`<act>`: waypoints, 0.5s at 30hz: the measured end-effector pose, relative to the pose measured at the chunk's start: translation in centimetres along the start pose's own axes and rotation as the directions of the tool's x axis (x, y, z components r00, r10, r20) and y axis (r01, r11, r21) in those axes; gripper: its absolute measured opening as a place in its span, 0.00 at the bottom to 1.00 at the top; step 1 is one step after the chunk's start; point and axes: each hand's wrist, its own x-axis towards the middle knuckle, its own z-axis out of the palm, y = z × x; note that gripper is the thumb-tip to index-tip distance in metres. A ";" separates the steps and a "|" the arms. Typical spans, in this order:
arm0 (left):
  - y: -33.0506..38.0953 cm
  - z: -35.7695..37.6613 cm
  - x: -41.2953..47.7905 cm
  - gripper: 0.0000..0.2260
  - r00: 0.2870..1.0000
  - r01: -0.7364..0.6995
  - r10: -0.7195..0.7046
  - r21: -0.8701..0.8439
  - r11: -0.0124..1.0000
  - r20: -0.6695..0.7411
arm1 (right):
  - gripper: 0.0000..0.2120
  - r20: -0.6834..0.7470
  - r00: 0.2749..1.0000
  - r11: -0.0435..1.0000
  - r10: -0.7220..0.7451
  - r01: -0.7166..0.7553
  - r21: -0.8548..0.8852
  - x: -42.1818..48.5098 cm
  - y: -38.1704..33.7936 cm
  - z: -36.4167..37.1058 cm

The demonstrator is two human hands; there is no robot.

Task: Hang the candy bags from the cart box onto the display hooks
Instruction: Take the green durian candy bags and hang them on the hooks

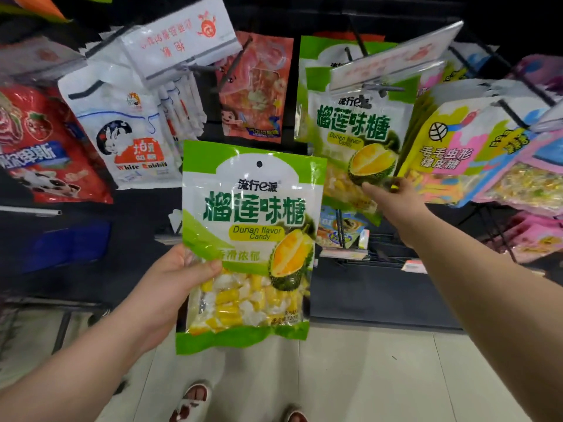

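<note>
A green and white durian candy bag [253, 239] with yellow and white sweets is held up in the middle. My left hand [179, 278] grips its left edge, thumb across the front. Its hang hole shows at the top. Up and to the right, another durian candy bag [356, 132] hangs on a display hook [379, 88] under a clear label holder. My right hand [393, 197] pinches the lower right part of that hanging bag. The cart box is not in view.
White rabbit candy bags [128, 132] and red strawberry bags [45, 147] hang on the left, an orange bag [256, 92] at the centre back. Pink and yellow gummy bags [475, 153] crowd the right hooks. Black shelving stands below, pale tiled floor [380, 376] underfoot.
</note>
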 end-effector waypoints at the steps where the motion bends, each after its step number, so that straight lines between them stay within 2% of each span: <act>1: 0.1 0.6 0.1 0.09 1.000 0.004 -0.004 -0.007 1.000 0.025 | 0.31 -0.014 1.000 1.000 -0.023 0.023 0.006 -1.0 0.1 -0.2; 3: 0.3 1.8 0.4 0.18 0.998 0.025 -0.022 -0.039 0.999 0.059 | 0.25 0.029 0.997 0.997 -0.069 0.067 0.047 -3.6 0.5 -0.7; 5: 0.5 3.3 0.8 0.19 0.996 0.026 -0.021 -0.062 0.998 0.090 | 0.17 0.192 0.981 0.992 -0.039 0.015 0.124 -6.6 1.1 -1.1; 7: 0.9 5.1 1.1 0.18 0.991 0.034 -0.023 -0.080 0.996 0.134 | 0.23 0.334 0.942 0.974 0.016 -0.090 0.207 -9.4 1.8 -1.3; 8: 1.2 6.0 1.2 0.19 0.987 0.030 -0.017 -0.082 0.996 0.159 | 0.25 0.354 0.935 0.968 0.008 -0.097 0.233 -10.5 2.1 -1.4; 10: 1.6 7.5 1.7 0.18 0.983 0.016 -0.004 -0.066 0.998 0.181 | 0.21 0.298 0.953 0.956 -0.061 -0.030 0.292 -11.7 2.5 -1.8; 13: 2.0 9.5 2.3 0.08 0.987 0.010 -0.004 -0.040 0.999 0.160 | 0.09 0.187 0.972 0.927 -0.141 0.063 0.371 -11.7 2.5 -2.6; 15: 2.3 10.5 2.6 0.06 0.990 0.012 -0.010 -0.014 1.000 0.144 | 0.08 0.156 0.976 0.917 -0.153 0.081 0.392 -11.1 2.4 -3.2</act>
